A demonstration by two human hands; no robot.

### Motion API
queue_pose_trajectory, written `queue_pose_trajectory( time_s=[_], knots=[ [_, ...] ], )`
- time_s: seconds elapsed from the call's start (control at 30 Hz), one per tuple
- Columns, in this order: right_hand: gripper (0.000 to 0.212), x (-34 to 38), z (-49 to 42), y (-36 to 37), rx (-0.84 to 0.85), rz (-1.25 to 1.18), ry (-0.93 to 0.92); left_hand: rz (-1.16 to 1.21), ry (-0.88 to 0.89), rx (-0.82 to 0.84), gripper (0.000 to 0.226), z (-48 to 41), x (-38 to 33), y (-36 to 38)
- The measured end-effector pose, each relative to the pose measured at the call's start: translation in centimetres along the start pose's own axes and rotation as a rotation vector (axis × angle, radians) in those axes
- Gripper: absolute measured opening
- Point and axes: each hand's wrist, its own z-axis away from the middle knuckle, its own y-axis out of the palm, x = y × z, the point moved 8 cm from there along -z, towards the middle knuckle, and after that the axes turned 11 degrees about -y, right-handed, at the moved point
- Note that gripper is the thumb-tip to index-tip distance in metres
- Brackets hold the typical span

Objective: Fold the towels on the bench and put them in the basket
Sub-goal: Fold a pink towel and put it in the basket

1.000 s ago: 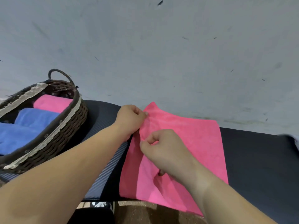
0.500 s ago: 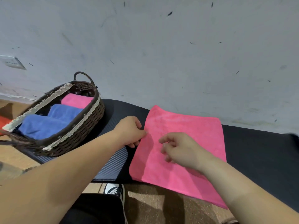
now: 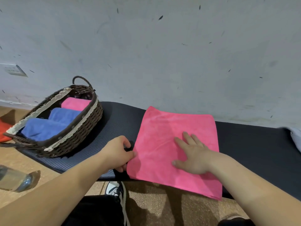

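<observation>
A pink towel [image 3: 164,131] lies flat on the dark bench [image 3: 254,144], its near edge hanging over the front. My left hand [image 3: 118,151] pinches the towel's left edge between thumb and fingers. My right hand [image 3: 191,154] rests flat on the middle of the towel, fingers spread. To the left on the bench stands a dark wicker basket [image 3: 81,128] with a lace rim. It holds two folded blue towels [image 3: 44,128] and a folded pink towel [image 3: 75,103].
A grey wall runs right behind the bench. A clear plastic bottle [image 3: 14,181] lies on the brown floor at the left. A white cloth [image 3: 295,137] shows at the bench's right end. My shoe [image 3: 116,190] is below the bench edge.
My right hand let go of the towel's edge and moved right, now pressing flat on it. The towel has been spread smooth. My left hand slid down the left edge.
</observation>
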Motion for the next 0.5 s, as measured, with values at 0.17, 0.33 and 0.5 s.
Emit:
queue_pose_trajectory(
  time_s=[0.17, 0.33, 0.5],
  knots=[
    [0.090, -3.0, -0.2, -1.0, -0.126, 0.007, 0.054, -0.147, -0.032, 0.047, 0.045, 0.6, -0.5, 0.2],
    [0.087, -4.7, 0.5, -0.2, -0.093, 0.065, 0.086, -0.108, 0.031, 0.078, 0.049, 0.0, -1.3, 1.1],
    [0.091, -3.7, 2.3, -0.4, -0.049, 0.147, 0.152, -0.150, 0.130, -0.078, 0.048, -2.1, -2.1, -2.2]
  ],
)
